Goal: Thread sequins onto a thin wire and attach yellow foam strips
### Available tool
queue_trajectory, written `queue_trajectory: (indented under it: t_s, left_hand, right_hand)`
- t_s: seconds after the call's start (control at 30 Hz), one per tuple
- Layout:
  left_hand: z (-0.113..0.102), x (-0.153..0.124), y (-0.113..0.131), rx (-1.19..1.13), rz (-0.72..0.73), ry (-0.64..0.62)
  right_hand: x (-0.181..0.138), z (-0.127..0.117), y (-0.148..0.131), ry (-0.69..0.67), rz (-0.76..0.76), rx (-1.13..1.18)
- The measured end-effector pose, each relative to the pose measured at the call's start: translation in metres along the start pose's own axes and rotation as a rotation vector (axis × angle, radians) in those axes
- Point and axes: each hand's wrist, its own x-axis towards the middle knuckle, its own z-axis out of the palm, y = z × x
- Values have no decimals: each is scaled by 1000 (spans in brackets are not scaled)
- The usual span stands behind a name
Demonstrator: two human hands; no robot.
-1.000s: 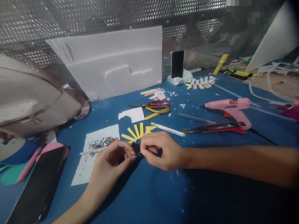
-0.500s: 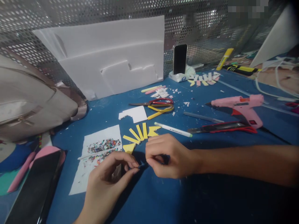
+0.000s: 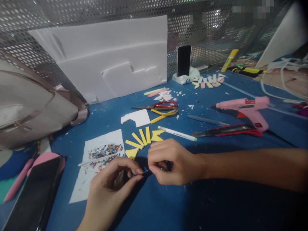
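Thumb and fingertips of my left hand (image 3: 113,183) pinch together just above the blue table, at the lower middle. Close on its right, my right hand (image 3: 172,162) is closed too, its fingers curled against the thumb. Between the two sets of fingertips a thin, bluish sliver shows; it is too small and dark to name. Just beyond the hands several yellow strips (image 3: 142,137) lie fanned out, with a yellow pointed piece (image 3: 132,153) at one end and a notched yellow piece (image 3: 157,136) at the other. Behind my left hand is a white paper (image 3: 80,187) with glittery bits.
Scissors (image 3: 165,107) and a white foam offcut (image 3: 141,117) lie beyond the strips. A capped marker (image 3: 177,133), a red cutter knife (image 3: 231,131) and a pink glue gun (image 3: 252,107) are to the right. Leftward are a black phone (image 3: 33,195) and a bag (image 3: 36,106).
The whole view has shifted slightly, so things appear a little further left. Both hands keep nearly the same pose, fingertips still close together.
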Motion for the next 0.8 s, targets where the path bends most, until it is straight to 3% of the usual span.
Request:
queue_trajectory:
  t_s: [0.5, 0.8]
  left_hand:
    - [0, -1, 0, -20, 14, 0]
    - [-1, -2, 6, 75, 110, -61]
  right_hand:
    - [0, 2, 2, -30, -27, -26]
    - [-2, 5, 4, -110, -61, -113]
